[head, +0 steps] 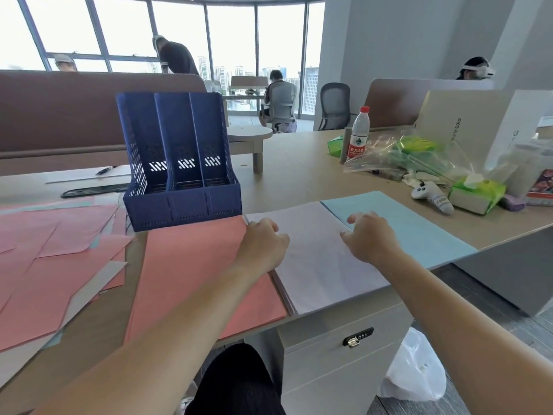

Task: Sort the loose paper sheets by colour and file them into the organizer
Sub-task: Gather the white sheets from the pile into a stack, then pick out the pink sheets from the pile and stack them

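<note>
A blue three-slot organizer (179, 163) stands upright on the desk with its slots empty. In front of it lie three sorted stacks side by side: pink (194, 280), pale lavender (317, 271) and light blue (419, 229). Loose sheets, mostly pink (45, 250), are spread over the left of the desk. My left hand (263, 244) has its fingers curled at the far left edge of the lavender stack and grips it there. My right hand (368, 238) rests its fingertips on that stack's right edge, where it meets the blue stack.
A water bottle (359, 133), plastic bags, a tissue pack (475, 193) and a white controller (431, 197) crowd the right side of the desk. A pen (104, 170) lies behind the organizer. A drawer cabinet (338, 348) stands under the desk edge. People sit at desks beyond.
</note>
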### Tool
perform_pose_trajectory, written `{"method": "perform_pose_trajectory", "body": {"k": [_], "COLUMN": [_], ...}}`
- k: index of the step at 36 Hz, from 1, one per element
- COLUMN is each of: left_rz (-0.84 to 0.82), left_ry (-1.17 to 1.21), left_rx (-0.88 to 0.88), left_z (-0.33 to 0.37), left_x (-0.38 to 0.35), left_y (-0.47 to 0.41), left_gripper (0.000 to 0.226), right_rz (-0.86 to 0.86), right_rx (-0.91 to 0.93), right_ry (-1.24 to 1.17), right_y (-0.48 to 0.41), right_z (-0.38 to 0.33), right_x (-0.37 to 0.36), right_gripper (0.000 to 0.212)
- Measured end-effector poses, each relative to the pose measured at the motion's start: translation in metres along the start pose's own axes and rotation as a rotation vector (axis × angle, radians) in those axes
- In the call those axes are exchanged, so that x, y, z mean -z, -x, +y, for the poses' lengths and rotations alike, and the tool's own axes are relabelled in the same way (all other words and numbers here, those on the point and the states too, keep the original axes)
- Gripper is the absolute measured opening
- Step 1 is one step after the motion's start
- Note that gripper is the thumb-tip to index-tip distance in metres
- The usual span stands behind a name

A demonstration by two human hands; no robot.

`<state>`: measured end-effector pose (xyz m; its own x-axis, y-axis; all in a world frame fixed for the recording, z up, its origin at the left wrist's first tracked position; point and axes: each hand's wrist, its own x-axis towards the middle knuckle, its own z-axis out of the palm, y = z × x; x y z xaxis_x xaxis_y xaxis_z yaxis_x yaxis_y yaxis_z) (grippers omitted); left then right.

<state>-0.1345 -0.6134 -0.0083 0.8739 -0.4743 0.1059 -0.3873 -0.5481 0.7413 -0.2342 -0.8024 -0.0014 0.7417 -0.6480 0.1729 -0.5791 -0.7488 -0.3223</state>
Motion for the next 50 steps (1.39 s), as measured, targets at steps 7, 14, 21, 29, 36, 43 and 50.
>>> {"method": "perform_pose_trajectory", "body": {"k": [7,14,21,29,36,43,50], "left_rz": [-0.01,0.076,0.222,0.377,0.486,0.509,0.478], "left_ry": [0.05,0.046,-0.001,-0.012,-0.065,-0.152,-0.293], "left_rx": [-0.024,-0.052,0.014,0.152,0.275,0.391,0.523], "left_z": [0.001,-0.02,-0.082,-0.171,-0.246,-0.314,-0.38], "left_x": [0.018,0.065,0.14,0.263,0.334,0.389,0.44], "left_y": [0.013,0.037,0.064,0.093,0.113,0.115,0.116], "left_gripper": [0.036,0.029,0.02,0.016,0.016,0.022,0.039], "right_rz": [-0.028,-0.037,-0.086,-0.232,-0.378,-0.424,-0.381], "right_rx": [0.071,0.183,0.355,0.52,0.722,0.848,0.868], "right_ry": [-0.227,-0.309,-0.323,-0.388,-0.282,-0.273,-0.078], "right_y": [0.02,0.045,0.074,0.103,0.137,0.154,0.152], "right_z": [-0.04,-0.109,-0.207,-0.337,-0.448,-0.547,-0.62], "right_x": [-0.003,-0.006,-0.033,-0.077,-0.124,-0.168,-0.214], "right_gripper": [0.036,0.035,0.032,0.031,0.04,0.049,0.066]}}
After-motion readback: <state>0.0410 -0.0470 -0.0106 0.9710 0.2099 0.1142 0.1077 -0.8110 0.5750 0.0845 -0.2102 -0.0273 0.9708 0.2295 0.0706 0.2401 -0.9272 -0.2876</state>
